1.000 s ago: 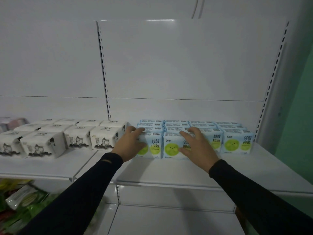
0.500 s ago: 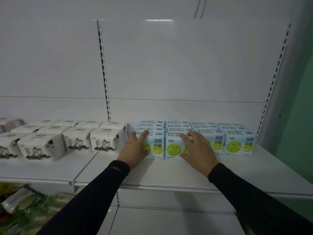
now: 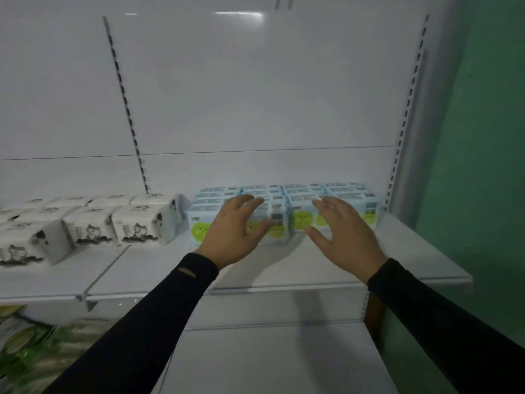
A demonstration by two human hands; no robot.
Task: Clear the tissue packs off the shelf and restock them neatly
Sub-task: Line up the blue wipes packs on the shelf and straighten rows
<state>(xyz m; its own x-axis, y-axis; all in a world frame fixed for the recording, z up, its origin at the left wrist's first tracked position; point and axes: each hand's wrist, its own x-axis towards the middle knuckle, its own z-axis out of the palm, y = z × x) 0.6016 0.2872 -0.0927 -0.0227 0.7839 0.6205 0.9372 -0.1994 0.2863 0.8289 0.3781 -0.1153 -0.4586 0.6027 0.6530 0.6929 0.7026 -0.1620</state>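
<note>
Blue tissue packs point(image 3: 287, 206) with green smiley circles sit in a tight block on the right section of the white shelf point(image 3: 312, 268), four across, several rows deep, pushed toward the far back panel point(image 3: 255, 95). Left hand point(image 3: 231, 236) is at the second pack from the left in the near row: fingers over its top, thumb across the front face, so it looks like a loose grip on that pack, though motion blur makes firm contact hard to confirm. Right hand point(image 3: 345, 237) is spread in front of the third and fourth packs, fingers straight and splayed, thumb out low; holding nothing, can't tell if the fingertips touch the packs. Both arms in black sleeves point(image 3: 159, 317).

Left section of the shelf: white packs with cat print point(image 3: 93, 223), two rows, nearest-left ones closer to the front edge. Green packaged goods point(image 3: 25, 354) on the lower level at far left. Green wall point(image 3: 483, 137) at right.
</note>
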